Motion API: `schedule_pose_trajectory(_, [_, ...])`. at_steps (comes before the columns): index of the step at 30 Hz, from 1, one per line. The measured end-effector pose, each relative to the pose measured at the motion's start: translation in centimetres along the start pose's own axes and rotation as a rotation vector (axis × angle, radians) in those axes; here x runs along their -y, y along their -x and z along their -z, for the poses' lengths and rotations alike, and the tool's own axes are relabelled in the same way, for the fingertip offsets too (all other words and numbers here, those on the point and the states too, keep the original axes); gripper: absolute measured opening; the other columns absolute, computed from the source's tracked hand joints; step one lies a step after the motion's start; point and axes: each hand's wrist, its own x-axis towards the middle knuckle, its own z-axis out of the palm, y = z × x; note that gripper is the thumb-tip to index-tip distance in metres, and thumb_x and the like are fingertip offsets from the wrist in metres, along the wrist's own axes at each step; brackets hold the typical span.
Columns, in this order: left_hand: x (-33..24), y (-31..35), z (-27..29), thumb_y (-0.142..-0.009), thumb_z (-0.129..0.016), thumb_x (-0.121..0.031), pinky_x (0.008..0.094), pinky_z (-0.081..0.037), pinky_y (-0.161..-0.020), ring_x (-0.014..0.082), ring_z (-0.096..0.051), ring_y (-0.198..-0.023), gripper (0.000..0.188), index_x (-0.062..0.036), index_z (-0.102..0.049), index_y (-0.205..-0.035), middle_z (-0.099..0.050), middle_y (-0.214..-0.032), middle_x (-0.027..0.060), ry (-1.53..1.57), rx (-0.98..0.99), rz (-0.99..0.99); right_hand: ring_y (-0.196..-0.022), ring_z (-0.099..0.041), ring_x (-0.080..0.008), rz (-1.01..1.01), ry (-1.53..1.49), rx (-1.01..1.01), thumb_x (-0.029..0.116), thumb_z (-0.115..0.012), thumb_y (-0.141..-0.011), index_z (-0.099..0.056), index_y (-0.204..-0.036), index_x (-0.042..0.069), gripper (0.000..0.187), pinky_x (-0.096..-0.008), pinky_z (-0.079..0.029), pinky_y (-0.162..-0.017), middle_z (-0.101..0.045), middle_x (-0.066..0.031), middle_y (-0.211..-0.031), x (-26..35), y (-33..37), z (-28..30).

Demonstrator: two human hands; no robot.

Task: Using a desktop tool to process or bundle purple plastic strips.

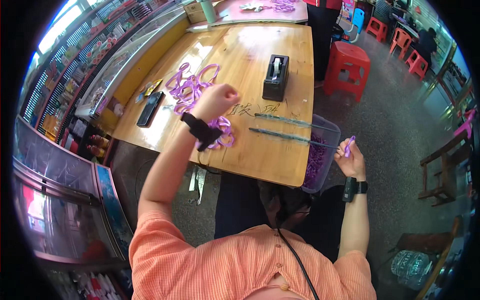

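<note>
Right hand (351,161) with purple loop (349,147) — left hand (216,102) (a fist) by ribbons (188,91).

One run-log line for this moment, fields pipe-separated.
left hand: curled near purple ribbon pile, contact unclear | right hand: pinching small purple ribbon | two thin rods: overhanging table edge above bin

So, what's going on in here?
A person sits at a wooden table, working with purple ribbon. Their right hand pinches a small purple ribbon piece beside a plastic tub holding more purple pieces. Their left hand is curled closed over a loose pile of purple ribbon loops; whether it grips anything is hidden. Two thin rods jut past the table edge, and a black tape dispenser stands behind them.
</note>
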Motion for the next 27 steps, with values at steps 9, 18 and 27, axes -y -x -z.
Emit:
schedule_pose_trajectory(9, [3.5,-0.7,-0.4,-0.086,-0.072,-0.027,0.0392,-0.052,-0.079,0.0313,-0.068,-0.087,0.025,-0.0033,-0.071,-0.093,-0.072,-0.09,0.0153,-0.092,-0.057,-0.002,-0.078,-0.058,-0.0069,-0.054,0.922,-0.686,0.029,-0.071,-0.095,-0.056,-0.138,0.002,0.053,-0.0215,-0.047,-0.066,-0.066,-0.002,-0.101,-1.5,-0.4,-1.6])
schedule_pose_trajectory(18, [-15.9,7.7,-0.1,-0.096,-0.061,-0.004,0.0303,-0.053,-0.068,0.0149,-0.07,-0.075,0.008,-0.0014,-0.063,-0.104,-0.069,-0.081,0.0067,0.508,0.504,-0.469,-0.082,-0.062,-0.0097,0.56,0.975,-0.461,0.022,-0.051,-0.106,-0.069,-0.111,-0.001,0.03,-0.0247,-0.05,-0.076,-0.07,-0.0066,-0.1,-0.3,4.1,-16.4])
schedule_pose_trajectory(27, [-15.7,8.2,0.0,-0.097,-0.06,-0.004,0.0246,-0.049,-0.064,0.0093,-0.062,-0.07,0.012,0.0036,-0.063,-0.106,-0.064,-0.08,0.0029,0.888,0.691,-0.097,-0.078,-0.061,-0.008,-0.039,0.881,-0.043,0.019,-0.067,-0.098,-0.066,-0.119,-0.003,0.029,-0.0244,-0.052,-0.074,-0.069,-0.0061,-0.098,0.3,8.0,-20.1])
